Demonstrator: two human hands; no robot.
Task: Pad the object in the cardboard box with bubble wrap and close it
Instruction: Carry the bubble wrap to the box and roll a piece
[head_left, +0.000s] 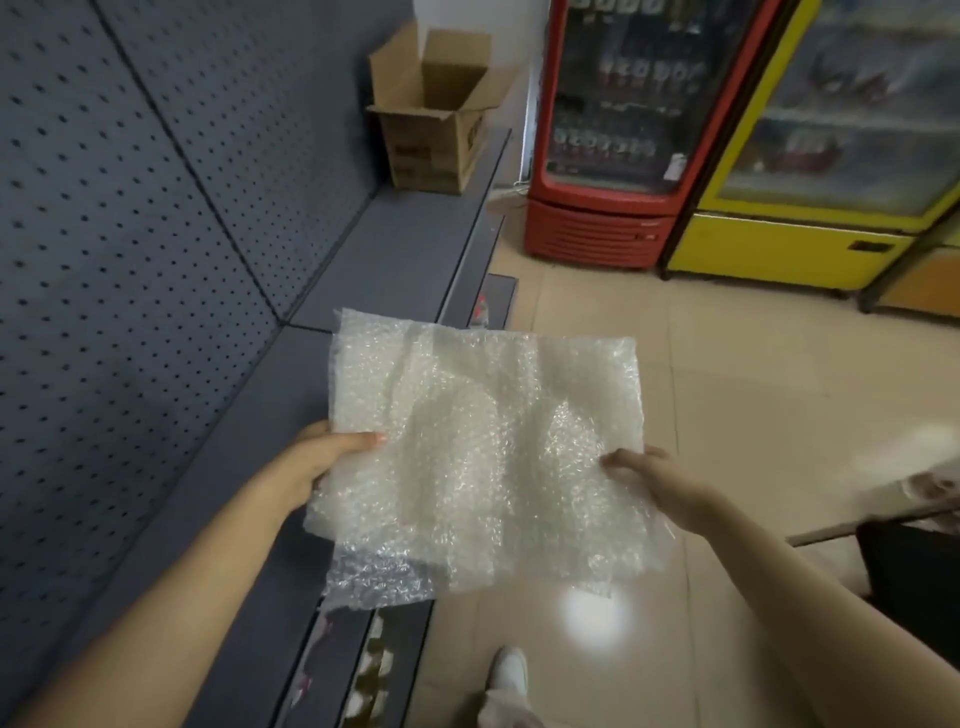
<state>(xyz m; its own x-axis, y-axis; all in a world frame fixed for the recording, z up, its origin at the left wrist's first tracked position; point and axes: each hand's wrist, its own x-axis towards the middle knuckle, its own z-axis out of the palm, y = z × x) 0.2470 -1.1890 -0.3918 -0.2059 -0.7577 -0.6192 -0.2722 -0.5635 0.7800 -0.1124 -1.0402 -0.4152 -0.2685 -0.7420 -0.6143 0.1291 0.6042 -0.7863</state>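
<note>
Both hands, left hand (332, 457) and right hand (649, 478), pinch a bubble wrap sheet (483, 447); the open cardboard box (431, 135) (contents apparently hidden) sits well away on the shelf (405, 249), unpadded and not yet closed.

A grey shelf (405, 249) runs up the frame's left; an open cardboard box (434, 117) stands at its far end.

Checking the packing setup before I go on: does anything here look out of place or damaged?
Nothing stands out. The bubble wrap, crumpled but whole, is held by the left hand and right hand; the cardboard box sits upright on the shelf, flaps open.
</note>
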